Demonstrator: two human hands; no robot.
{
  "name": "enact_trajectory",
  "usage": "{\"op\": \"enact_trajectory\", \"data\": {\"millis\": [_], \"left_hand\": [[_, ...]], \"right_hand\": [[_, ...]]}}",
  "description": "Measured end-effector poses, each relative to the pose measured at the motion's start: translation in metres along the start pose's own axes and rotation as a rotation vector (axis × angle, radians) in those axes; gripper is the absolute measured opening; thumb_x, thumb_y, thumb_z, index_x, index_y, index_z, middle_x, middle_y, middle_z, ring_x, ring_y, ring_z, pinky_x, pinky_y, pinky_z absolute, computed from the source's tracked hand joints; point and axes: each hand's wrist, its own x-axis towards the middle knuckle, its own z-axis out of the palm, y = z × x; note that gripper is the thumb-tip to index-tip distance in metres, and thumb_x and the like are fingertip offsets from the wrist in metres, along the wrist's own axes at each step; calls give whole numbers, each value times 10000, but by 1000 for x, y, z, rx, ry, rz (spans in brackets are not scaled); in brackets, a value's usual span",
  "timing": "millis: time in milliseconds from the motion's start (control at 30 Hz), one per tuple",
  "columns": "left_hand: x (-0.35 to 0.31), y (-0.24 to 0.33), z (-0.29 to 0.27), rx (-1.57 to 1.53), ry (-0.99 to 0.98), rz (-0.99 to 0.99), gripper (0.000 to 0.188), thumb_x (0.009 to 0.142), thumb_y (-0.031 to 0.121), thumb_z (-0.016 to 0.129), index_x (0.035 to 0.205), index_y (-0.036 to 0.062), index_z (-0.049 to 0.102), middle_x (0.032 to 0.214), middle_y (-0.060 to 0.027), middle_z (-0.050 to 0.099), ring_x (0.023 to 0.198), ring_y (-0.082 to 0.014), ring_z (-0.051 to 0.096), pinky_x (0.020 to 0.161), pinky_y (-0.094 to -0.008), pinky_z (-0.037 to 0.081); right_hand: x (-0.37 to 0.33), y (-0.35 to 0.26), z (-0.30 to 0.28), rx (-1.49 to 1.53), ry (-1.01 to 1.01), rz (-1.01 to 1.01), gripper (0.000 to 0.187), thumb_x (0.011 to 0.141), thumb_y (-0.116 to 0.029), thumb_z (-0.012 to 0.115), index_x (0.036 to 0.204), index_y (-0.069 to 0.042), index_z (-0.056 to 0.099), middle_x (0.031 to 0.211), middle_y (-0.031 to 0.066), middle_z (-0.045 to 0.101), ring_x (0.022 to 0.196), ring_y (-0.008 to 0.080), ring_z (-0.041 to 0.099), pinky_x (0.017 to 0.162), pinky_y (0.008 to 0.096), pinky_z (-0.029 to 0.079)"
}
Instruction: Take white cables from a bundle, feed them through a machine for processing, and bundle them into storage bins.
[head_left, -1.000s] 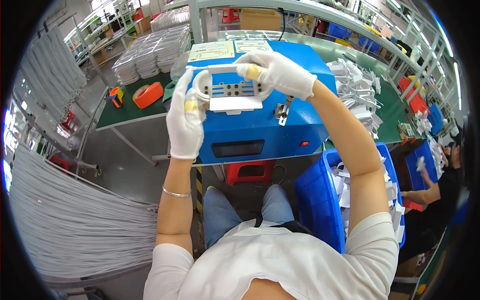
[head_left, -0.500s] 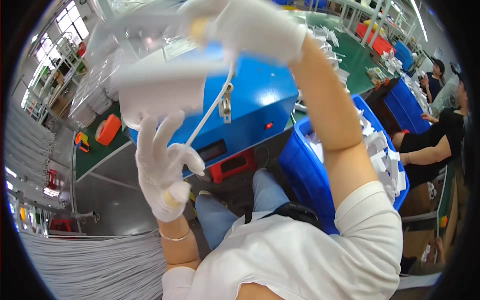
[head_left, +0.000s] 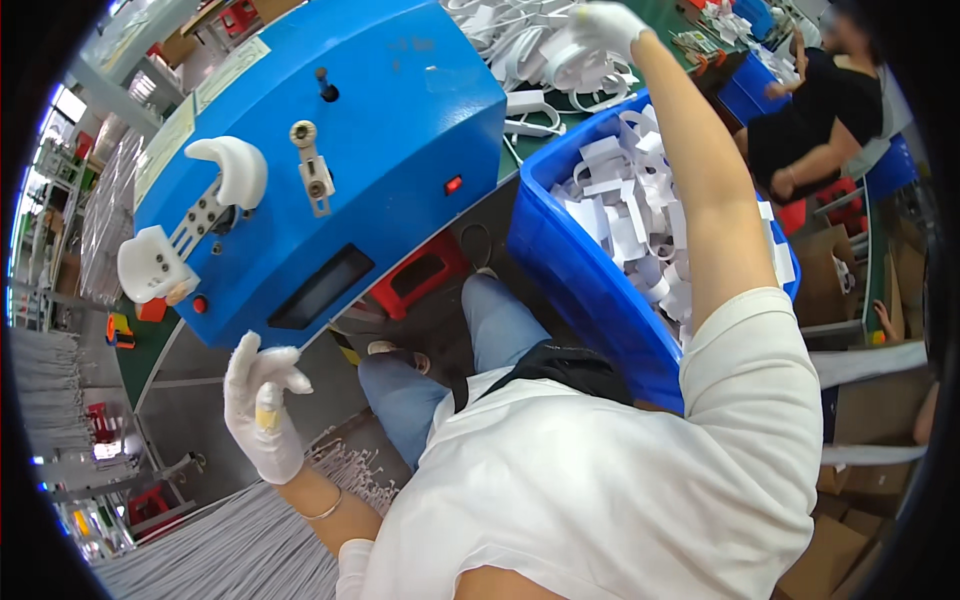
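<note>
My left hand (head_left: 262,405), in a white glove, is raised at the near edge of a blue machine (head_left: 420,110). Its fingers are apart and hold nothing. On the machine's left part, two white curved holders (head_left: 240,172) sit on a slotted metal bar, with no cable around them. A small metal clamp (head_left: 312,170) is fixed to the machine's top. My right hand (head_left: 608,28), gloved too, is stretched out to the far right over a heap of coiled white cables (head_left: 520,45). Its fingers blend into the white heap, so I cannot make out whether they grip anything.
A blue bin (head_left: 575,290) full of white banded pieces stands right of the machine, under my right arm. A red stool (head_left: 420,275) is below the machine. Long grey cables (head_left: 250,540) hang at the lower left. A person in black (head_left: 820,110) sits at the right.
My right hand has swung from above the machine to the cable heap at the far right. My left hand has dropped back from the blurred white thing and cable. The view has shifted.
</note>
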Motion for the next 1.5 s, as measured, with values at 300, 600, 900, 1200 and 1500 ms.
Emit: {"op": "enact_trajectory", "data": {"millis": [300,600,900,1200,1500], "left_hand": [[10,2,13,-18,-56,-69,436,891,235,618,1232,-24,532,994,-142,661,740,-141,591,689,-267,491],[30,24,52,23,-302,-157,341,884,180,626,1145,-36,586,975,-131,659,777,-149,604,712,-274,498],[67,41,137,188,-102,186,313,769,73,754,941,12,500,1091,-142,610,1015,-169,572,891,-299,456],[104,83,52,537,546,356,159,804,-16,621,960,-21,653,775,-111,644,646,-104,603,602,-246,484],[119,90,7,981,644,548,155,815,109,657,925,1,677,859,-113,662,678,-160,628,641,-244,491]], "right_hand": [[-144,0,141,-255,-131,707,428,818,-237,580,1221,-93,569,1180,153,609,1071,336,592,888,415,484],[-136,-78,-14,118,-87,360,293,789,-280,642,896,-9,669,788,121,655,698,233,644,641,357,507],[-170,-277,-43,1217,56,-82,397,839,-234,659,1117,26,550,937,65,634,776,135,616,708,275,506],[-134,-356,-29,1218,-197,-293,342,901,-306,614,997,21,594,846,81,643,715,137,626,674,260,515],[-74,-398,-14,709,531,-618,263,869,-130,652,1078,20,599,994,78,627,900,118,584,838,256,467]]}}
